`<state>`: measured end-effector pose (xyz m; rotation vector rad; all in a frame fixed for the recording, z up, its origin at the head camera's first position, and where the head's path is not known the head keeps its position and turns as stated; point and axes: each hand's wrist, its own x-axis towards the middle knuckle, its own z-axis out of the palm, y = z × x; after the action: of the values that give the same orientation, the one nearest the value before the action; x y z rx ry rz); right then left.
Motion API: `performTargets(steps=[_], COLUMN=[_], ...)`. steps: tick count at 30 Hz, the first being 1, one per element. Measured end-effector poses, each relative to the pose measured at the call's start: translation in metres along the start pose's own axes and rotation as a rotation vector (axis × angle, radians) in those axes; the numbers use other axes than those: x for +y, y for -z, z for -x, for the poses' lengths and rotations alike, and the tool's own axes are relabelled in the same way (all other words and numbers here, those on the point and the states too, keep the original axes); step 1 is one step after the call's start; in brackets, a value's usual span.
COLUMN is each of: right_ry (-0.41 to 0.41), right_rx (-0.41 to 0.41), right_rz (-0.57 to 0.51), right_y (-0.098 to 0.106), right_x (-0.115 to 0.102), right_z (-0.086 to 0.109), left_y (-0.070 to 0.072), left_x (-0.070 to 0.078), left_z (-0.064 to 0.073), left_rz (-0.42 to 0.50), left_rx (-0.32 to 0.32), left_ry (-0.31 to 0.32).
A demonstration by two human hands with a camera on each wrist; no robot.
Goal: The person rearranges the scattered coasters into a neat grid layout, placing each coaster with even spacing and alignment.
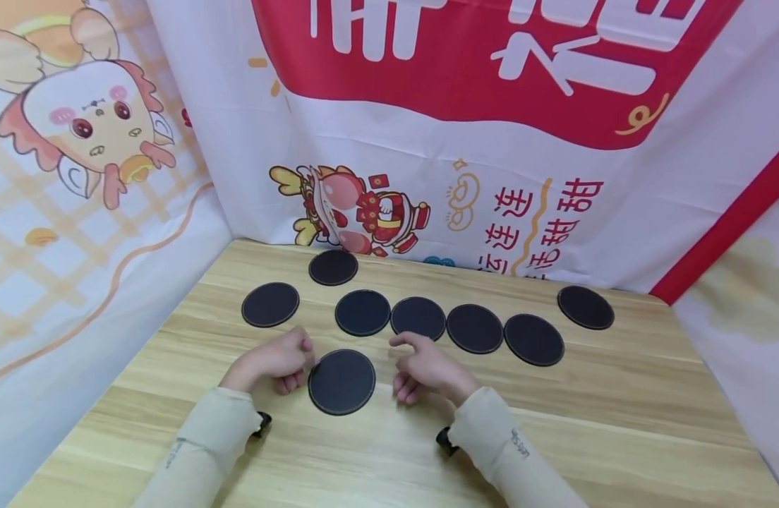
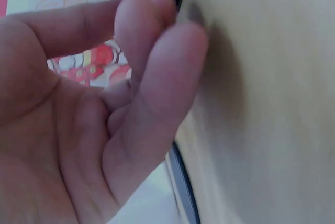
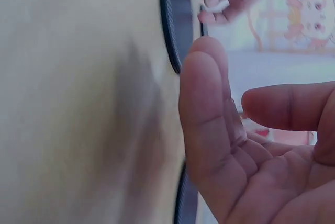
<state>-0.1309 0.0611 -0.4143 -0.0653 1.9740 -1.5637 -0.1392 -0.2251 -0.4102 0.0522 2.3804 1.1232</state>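
Note:
Flat round black coasters lie on the table. Beside the left edge of the nearest coaster (image 1: 342,382) is my left hand (image 1: 281,358), fingers loosely bent. Its thumb and fingertips overlap in the left wrist view, and no held thing shows there. To the right of the same coaster hovers my right hand (image 1: 430,368), its index finger reaching toward the second coaster of a row (image 1: 418,319). In the right wrist view its thumb (image 3: 282,106) stands apart from the bent fingers (image 3: 201,98), with nothing between them.
The row continues with coasters at its left end (image 1: 363,312), middle right (image 1: 475,329) and right end (image 1: 534,340). Single coasters lie far left (image 1: 270,305), at the back (image 1: 333,267) and far right (image 1: 586,307). Printed cloth (image 1: 237,141) hangs behind the wooden table (image 1: 618,423).

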Motion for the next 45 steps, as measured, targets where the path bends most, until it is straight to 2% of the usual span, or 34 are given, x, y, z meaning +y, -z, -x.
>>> performTargets(steps=[3,7,10,13,17,20,24,28,33,38,45], right_ry=[0.015,0.048,0.067,0.084,0.106,0.108,0.072,0.02,-0.052,-0.079,-0.07], right_rx=[-0.003,-0.038,-0.084,-0.122,-0.15,-0.168,-0.192,-0.195,-0.15,-0.095,-0.037], right_rz=[-0.003,0.027,0.042,0.044,0.026,-0.011,-0.128,-0.265,-0.401,-0.45,-0.494], right_y=[0.008,0.01,0.005,0.0,-0.011,-0.022,-0.037,-0.051,-0.073,-0.096,-0.114], right_x=[-0.005,-0.012,-0.02,-0.032,-0.05,-0.065,-0.08,-0.086,-0.089,-0.091,-0.09], right_z=[0.001,0.0,-0.002,-0.008,-0.022,-0.036,-0.059,-0.085,-0.111,-0.122,-0.124], left_y=[0.023,0.061,0.084,0.095,0.096,0.093,0.089,0.089,0.088,0.087,0.086], left_x=[-0.007,-0.017,-0.025,-0.031,-0.033,-0.031,-0.024,-0.02,-0.015,-0.014,-0.022], left_z=[-0.007,-0.018,-0.028,-0.04,-0.052,-0.058,-0.062,-0.066,-0.068,-0.064,-0.057], left_rz=[-0.066,-0.232,-0.316,-0.344,-0.368,-0.386,-0.385,-0.382,-0.37,-0.355,-0.336], left_rx=[0.12,0.296,0.353,0.377,0.37,0.373,0.398,0.399,0.35,0.308,0.306], left_ry=[-0.022,-0.006,0.032,0.088,0.16,0.184,0.192,0.21,0.255,0.271,0.252])
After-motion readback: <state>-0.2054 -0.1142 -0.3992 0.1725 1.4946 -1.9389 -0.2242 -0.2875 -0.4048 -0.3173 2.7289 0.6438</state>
